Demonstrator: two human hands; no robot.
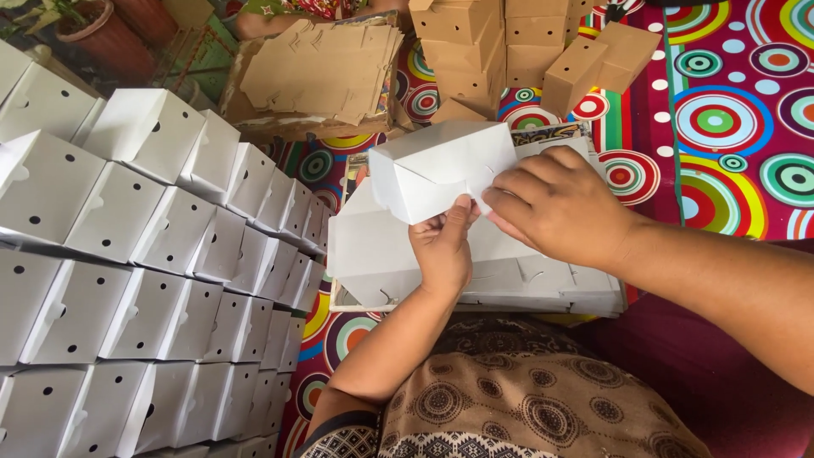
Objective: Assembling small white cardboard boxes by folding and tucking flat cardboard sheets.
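Lap: my patterned brown garment (517,399) fills the bottom of the head view, nearest the lens, with both forearms reaching out over it.
Left hand: my left hand (443,250) comes up from below, fingers curled, thumb pressed against the lower edge of the white box (441,170), so it is closed on the card.
Right hand: my right hand (555,203) lies flat over the box's right side, fingers spread narrowly and pressing a flap toward the body; it holds the box too.
White box: half formed, tilted, held up in the air just above the stack of flat white blanks (475,271) that rests on the floor mat in front of my lap.
Step in hand: I judge that I am folding and tucking a side flap, with the box shape mostly up but not closed.
Next move calls for: by my reckoning, steady pressure from the right fingers while the left thumb braces the edge, so the tab seats without creasing the thin card.
Finished boxes: rows of folded white boxes (144,254) with small round holes lie nested on my left, well apart from my hands.
Brown stock: flat brown blanks (322,72) and folded brown boxes (509,42) sit at the far side.
Floor: a mat with coloured circles (729,127) lies under everything.
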